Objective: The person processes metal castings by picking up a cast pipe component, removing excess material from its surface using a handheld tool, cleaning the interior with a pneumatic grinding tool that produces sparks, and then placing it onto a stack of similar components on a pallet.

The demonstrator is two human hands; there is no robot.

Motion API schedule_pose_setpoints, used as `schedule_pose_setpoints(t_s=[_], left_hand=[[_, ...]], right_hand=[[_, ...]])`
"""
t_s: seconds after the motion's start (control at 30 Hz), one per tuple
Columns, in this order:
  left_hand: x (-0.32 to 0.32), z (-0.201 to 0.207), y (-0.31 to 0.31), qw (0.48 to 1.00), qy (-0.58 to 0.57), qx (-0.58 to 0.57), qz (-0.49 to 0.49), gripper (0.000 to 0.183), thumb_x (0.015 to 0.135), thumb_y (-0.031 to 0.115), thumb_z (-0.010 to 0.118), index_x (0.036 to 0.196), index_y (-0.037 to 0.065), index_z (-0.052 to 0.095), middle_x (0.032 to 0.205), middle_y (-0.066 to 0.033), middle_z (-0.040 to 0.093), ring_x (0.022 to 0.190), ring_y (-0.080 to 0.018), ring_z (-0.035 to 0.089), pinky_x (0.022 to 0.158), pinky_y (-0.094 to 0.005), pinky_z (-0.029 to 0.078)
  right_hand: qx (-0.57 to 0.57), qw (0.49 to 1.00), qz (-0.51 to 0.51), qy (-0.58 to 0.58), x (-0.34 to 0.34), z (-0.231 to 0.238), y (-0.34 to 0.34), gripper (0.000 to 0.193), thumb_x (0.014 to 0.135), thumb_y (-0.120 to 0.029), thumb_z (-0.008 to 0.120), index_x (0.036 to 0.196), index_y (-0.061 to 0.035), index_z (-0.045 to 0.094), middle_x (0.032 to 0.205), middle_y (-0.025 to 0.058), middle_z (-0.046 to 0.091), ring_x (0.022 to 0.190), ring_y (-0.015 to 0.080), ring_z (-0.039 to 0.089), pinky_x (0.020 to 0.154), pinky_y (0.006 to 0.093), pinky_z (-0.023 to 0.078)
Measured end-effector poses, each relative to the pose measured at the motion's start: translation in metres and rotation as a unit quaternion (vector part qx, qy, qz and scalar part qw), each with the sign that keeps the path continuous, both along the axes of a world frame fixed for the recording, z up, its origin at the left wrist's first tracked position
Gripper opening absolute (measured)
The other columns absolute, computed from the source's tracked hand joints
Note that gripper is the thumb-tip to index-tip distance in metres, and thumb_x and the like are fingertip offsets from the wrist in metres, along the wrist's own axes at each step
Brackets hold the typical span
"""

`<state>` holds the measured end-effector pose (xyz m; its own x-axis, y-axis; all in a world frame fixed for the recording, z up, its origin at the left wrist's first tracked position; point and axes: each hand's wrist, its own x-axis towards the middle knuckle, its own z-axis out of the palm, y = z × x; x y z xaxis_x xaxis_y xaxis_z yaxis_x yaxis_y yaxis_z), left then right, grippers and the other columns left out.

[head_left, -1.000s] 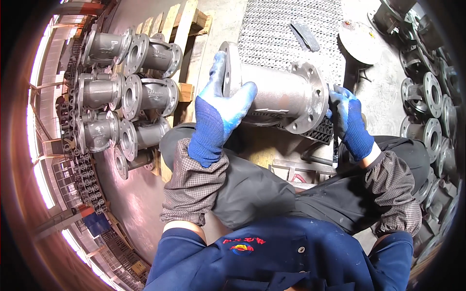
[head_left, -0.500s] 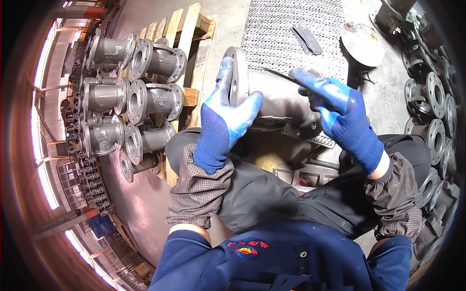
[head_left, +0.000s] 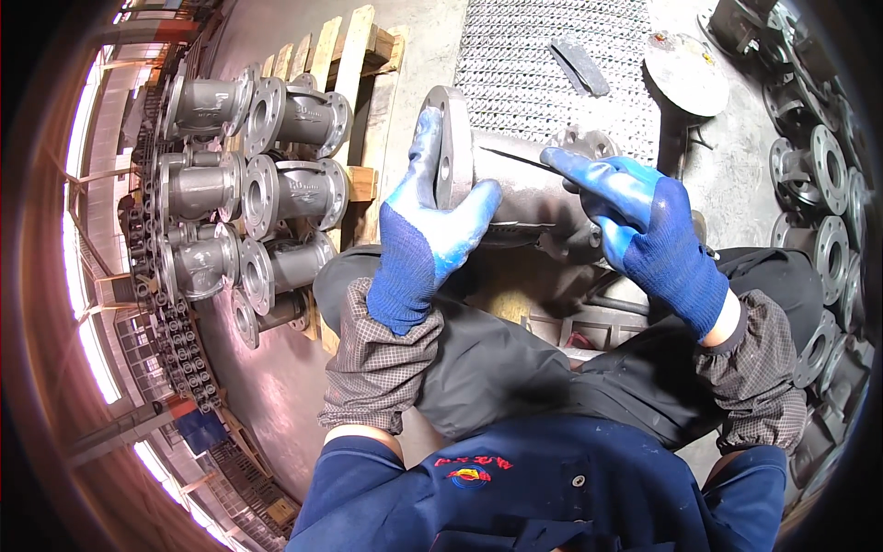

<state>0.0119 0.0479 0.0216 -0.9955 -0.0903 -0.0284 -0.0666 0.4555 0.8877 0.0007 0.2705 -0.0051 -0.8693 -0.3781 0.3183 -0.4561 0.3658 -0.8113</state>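
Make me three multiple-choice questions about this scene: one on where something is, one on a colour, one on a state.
1. Where do the other grey flanged metal valve bodies lie?
A. On the wooden pallet to the person's left
B. On the lap
C. On a shelf

2. What colour are the gloves?
A. Red
B. Blue
C. White

3. What is the left hand doing?
A. Hanging free
B. Gripping the large grey flanged metal valve body
C. Holding a hammer

Answers: A, they rest in rows on the pallet; B, both gloves are blue; B, its fingers wrap the flange, while the right hand holds a thin dark tool to it.
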Motion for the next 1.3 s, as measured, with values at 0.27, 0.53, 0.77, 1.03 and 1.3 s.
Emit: schedule_pose_setpoints(t_s=[0.27,0.53,0.77,1.03,1.3], left_hand=[[-0.001,-0.007,-0.007,0.998,0.034,-0.046,-0.018,0.079,0.076,0.013,0.072,0.141,-0.01,0.033,0.137,-0.0212,0.049,0.122,-0.0176,0.05,0.1,-0.0288,0.041],[-0.002,-0.009,-0.006,0.998,0.04,-0.05,-0.021,0.079,0.076,0.013,0.072,0.141,-0.01,0.033,0.136,-0.0222,0.05,0.121,-0.0182,0.051,0.099,-0.0292,0.043],[0.002,0.0,-0.004,0.997,0.033,-0.07,-0.014,0.077,0.076,0.011,0.072,0.14,-0.01,0.035,0.138,-0.0216,0.048,0.123,-0.0191,0.049,0.101,-0.0294,0.041],[0.001,-0.002,-0.004,1.0,0.006,-0.029,0.001,0.077,0.076,0.013,0.072,0.14,-0.011,0.035,0.138,-0.022,0.048,0.123,-0.0213,0.049,0.1,-0.0305,0.041],[0.001,-0.002,-0.007,0.999,0.0,-0.048,0.003,0.079,0.076,0.012,0.072,0.142,-0.008,0.033,0.138,-0.02,0.047,0.121,-0.0196,0.049,0.099,-0.0294,0.042]], right_hand=[[0.042,0.997,0.003,0.061,0.0,-0.003,-0.005,0.054,0.072,-0.001,0.059,0.123,-0.0169,0.063,0.083,0.0112,0.064,0.067,0.0279,0.061,0.061,0.0342,0.052],[0.113,0.984,-0.004,0.141,0.004,-0.003,-0.008,0.06,0.073,0.004,0.055,0.13,-0.0146,0.059,0.096,0.0146,0.066,0.073,0.03,0.061,0.065,0.0353,0.051],[0.007,0.999,0.028,-0.021,-0.002,0.01,-0.004,0.054,0.073,0.003,0.055,0.123,-0.0154,0.064,0.083,0.0125,0.064,0.065,0.0244,0.062,0.059,0.0325,0.05],[-0.231,0.961,0.009,-0.154,0.021,-0.016,-0.027,0.044,0.079,0.008,0.054,0.121,-0.0047,0.063,0.099,0.0149,0.067,0.074,0.019,0.061,0.068,0.0308,0.051],[-0.173,0.974,-0.005,-0.144,0.029,-0.009,-0.034,0.042,0.078,0.007,0.055,0.118,-0.002,0.064,0.105,0.0204,0.066,0.088,0.0263,0.067,0.078,0.0329,0.052]])
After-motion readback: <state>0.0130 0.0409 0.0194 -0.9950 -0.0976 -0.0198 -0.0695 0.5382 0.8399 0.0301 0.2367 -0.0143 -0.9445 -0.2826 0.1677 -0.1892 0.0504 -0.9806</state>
